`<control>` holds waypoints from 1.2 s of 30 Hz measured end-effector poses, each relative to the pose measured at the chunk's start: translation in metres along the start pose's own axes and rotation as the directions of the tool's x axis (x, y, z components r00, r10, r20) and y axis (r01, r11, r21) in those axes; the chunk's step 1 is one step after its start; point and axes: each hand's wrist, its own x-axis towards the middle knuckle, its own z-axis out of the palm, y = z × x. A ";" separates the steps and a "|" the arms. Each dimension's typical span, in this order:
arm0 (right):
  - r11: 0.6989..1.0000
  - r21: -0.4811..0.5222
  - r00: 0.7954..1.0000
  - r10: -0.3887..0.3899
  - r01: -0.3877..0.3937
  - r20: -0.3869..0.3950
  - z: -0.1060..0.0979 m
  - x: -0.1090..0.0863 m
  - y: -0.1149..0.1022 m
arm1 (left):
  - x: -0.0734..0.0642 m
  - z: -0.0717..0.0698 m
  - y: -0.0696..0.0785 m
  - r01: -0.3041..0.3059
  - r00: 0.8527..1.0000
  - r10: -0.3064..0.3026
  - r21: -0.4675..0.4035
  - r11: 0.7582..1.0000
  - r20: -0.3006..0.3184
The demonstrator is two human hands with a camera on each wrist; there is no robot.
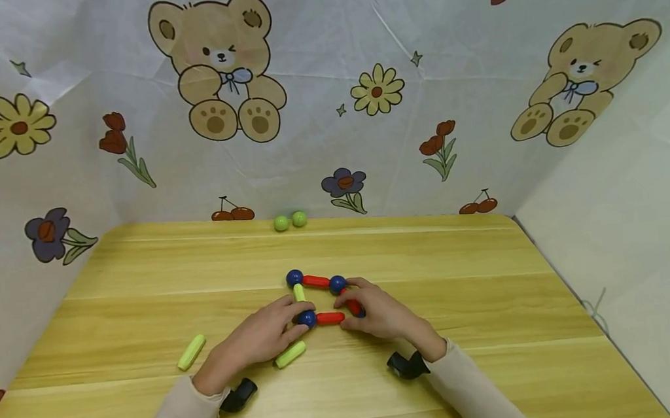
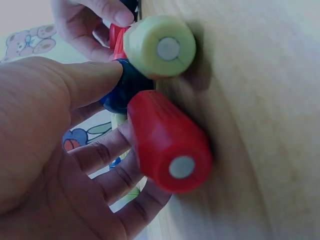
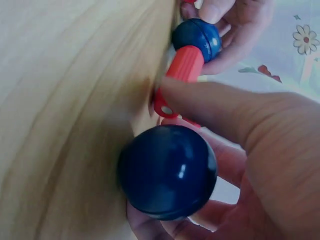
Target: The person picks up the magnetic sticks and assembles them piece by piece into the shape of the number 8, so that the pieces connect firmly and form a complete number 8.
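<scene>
Red and yellow-green magnetic rods and blue balls form a four-sided frame on the wooden table. My left hand (image 1: 265,332) pinches the near-left blue ball (image 1: 307,319); a red rod (image 1: 329,318) runs right from it and a yellow-green rod (image 1: 299,292) runs back. My right hand (image 1: 381,311) bends over the right side, its thumb at that red rod's free end and its fingers around another red rod (image 1: 353,307). A blue ball (image 3: 167,172) at the near-right corner sits under the right palm. By the left fingers lies one more red rod (image 2: 170,145), hidden in the head view.
A loose yellow-green rod (image 1: 290,355) lies just in front of the left hand, another (image 1: 191,351) left of it. Two light green balls (image 1: 290,221) rest at the table's back edge. The far side has blue balls (image 1: 295,278) joined by a red rod (image 1: 316,280).
</scene>
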 end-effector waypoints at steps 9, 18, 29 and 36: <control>0.998 0.047 0.993 0.032 -0.037 0.117 -0.007 -0.003 -0.003 | 0.000 -0.002 -0.001 0.019 1.000 -0.018 -0.068 0.997 0.023; 0.998 0.059 0.984 -0.024 0.014 0.177 -0.014 -0.008 -0.001 | 0.001 -0.001 -0.003 0.013 1.000 -0.012 -0.052 0.999 0.013; 0.995 0.096 0.996 -0.017 0.008 0.091 -0.008 -0.003 -0.004 | -0.001 -0.001 -0.005 -0.005 1.000 0.005 -0.072 0.997 0.009; 0.990 0.141 0.998 0.017 -0.026 0.065 -0.004 -0.001 -0.006 | -0.001 -0.001 -0.004 0.001 1.000 0.001 -0.079 0.997 0.028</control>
